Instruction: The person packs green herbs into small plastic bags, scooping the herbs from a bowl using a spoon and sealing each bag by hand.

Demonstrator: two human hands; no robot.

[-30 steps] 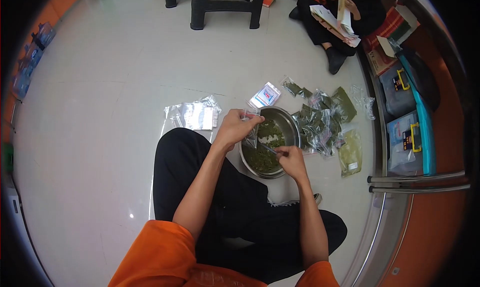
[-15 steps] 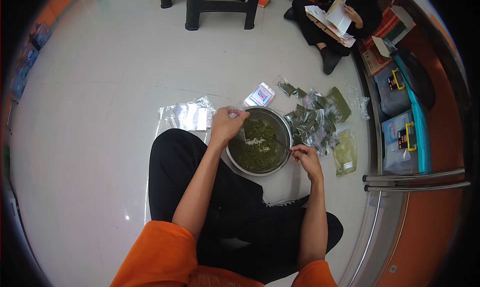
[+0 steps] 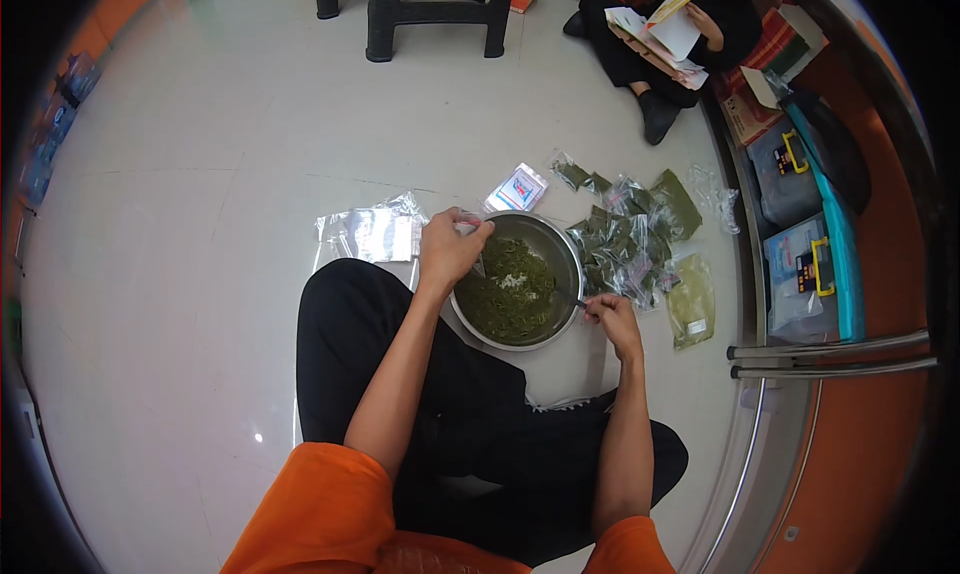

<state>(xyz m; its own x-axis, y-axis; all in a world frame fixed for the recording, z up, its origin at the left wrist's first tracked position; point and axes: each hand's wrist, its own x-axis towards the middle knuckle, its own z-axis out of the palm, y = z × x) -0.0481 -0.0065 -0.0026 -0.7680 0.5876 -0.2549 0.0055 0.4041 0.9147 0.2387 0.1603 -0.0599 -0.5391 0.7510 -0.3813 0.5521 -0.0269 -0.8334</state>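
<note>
I log the right hand's (image 3: 612, 320) grip closed on a slim utensil (image 3: 574, 300), its long axis slanting leftward over the steel bowl's (image 3: 521, 348) rim towards the shredded green leaves (image 3: 510, 309), the left hand (image 3: 452, 252) pinching a clear bag (image 3: 467, 228) opposite.

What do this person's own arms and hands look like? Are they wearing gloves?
No gloves! The left hand and right hand are bare, and no watch or bracelet shows. The left sleeve and right sleeve are short and bright orange, leaving the forearms uncovered.
</note>
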